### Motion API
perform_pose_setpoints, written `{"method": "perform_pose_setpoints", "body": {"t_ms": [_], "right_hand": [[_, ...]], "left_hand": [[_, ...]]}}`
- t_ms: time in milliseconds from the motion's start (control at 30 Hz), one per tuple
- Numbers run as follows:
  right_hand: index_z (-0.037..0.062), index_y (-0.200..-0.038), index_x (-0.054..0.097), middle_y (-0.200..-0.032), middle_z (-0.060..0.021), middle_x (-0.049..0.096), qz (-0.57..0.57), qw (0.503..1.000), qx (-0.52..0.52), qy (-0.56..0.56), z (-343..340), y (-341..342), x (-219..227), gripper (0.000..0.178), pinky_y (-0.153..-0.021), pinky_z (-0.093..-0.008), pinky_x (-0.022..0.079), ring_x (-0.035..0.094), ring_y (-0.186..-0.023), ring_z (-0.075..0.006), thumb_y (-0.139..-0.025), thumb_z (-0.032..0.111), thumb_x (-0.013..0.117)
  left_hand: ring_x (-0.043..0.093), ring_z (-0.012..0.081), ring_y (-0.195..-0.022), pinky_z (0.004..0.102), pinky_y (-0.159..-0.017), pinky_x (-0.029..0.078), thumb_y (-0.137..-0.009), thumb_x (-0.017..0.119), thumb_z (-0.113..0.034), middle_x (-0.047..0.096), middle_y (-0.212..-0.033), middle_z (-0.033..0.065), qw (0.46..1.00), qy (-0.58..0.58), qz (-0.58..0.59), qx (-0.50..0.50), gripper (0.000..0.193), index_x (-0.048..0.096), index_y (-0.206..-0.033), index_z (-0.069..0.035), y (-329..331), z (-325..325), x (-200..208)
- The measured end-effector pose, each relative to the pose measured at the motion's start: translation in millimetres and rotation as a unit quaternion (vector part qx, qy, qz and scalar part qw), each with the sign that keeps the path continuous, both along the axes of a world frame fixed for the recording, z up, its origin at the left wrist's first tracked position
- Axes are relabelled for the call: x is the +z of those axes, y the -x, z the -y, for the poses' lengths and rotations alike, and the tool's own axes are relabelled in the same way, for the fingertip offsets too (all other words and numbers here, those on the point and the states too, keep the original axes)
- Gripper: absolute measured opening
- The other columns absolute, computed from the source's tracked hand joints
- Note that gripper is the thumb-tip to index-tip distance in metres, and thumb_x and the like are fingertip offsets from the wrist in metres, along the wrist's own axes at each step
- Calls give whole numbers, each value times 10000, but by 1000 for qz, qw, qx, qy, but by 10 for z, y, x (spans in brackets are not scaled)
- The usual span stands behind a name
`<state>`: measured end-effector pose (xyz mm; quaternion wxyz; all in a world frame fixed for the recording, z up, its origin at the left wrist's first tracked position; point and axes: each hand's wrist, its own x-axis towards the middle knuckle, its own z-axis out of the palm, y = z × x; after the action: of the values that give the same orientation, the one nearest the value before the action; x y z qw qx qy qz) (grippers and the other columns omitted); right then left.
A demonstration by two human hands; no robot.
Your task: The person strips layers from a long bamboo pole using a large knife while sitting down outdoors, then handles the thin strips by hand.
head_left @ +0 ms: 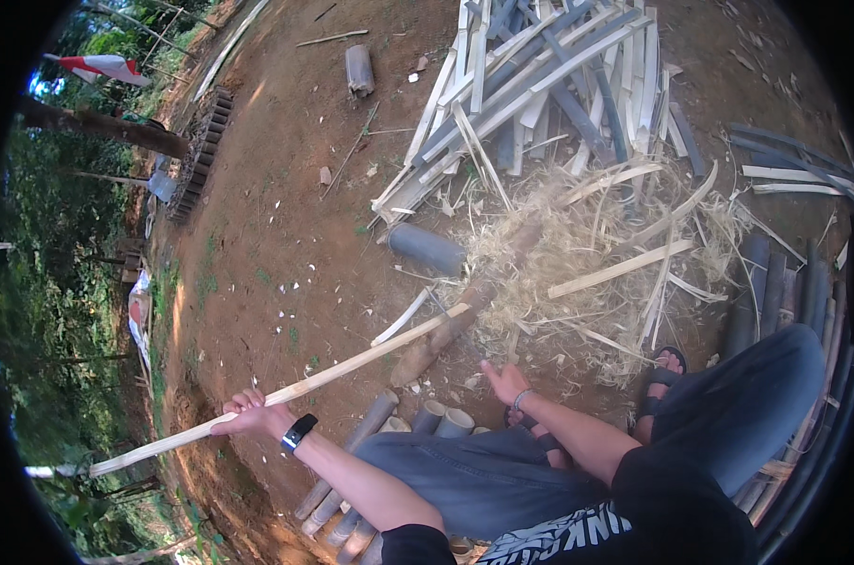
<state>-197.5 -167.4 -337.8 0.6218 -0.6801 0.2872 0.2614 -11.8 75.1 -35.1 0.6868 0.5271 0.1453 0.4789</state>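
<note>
My left hand (248, 414) is closed around a long pale bamboo strip (352, 365), which slants from the far left edge up to the middle. The strip's inner end rests across a brown log (438, 347) on the ground. My right hand (508, 385) is closed beside the log, fingers pointing forward. From it a thin, dark, blurred blade (457, 325), seemingly a knife, reaches toward the strip's end; its handle is hidden in my fist.
Curly bamboo shavings (540, 273) lie beyond the log, before a large pile of split bamboo (540, 85). A bamboo section (427, 249) lies near the log. Cut bamboo tubes (427, 416) are by my legs, and poles (813, 292) at right. A short stump (359, 71) stands farther off.
</note>
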Motion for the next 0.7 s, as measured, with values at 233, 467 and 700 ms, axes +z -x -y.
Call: {"method": "perform_pose_setpoints", "body": {"t_ms": [233,467,700], "right_hand": [[-109,-717,635,-769,-312,625,-22,996,5,89,-79,-230,-9,859,-754,-499,482,645,-818,-430,-850,701,384],[-102,-729,637,-792,-315,629,-46,995,-19,82,114,-248,-269,850,-748,-487,489,645,-827,-429,-861,695,374],[-104,-694,622,-728,-315,616,13,996,7,89,-4,-143,-244,835,-719,-499,486,646,-768,-434,-859,685,405]], "left_hand": [[250,122,-420,249,-370,215,-928,186,-682,229,-512,-15,983,-8,-97,156,601,210,-628,-162,-46,-183,-96],[257,134,-450,279,-393,245,-949,196,-644,244,-525,-5,981,-16,-114,159,581,205,-632,-157,-77,-151,-58],[246,142,-460,280,-403,244,-948,167,-646,232,-535,-5,975,-27,-127,179,592,213,-632,-148,-62,-124,-57]]}}
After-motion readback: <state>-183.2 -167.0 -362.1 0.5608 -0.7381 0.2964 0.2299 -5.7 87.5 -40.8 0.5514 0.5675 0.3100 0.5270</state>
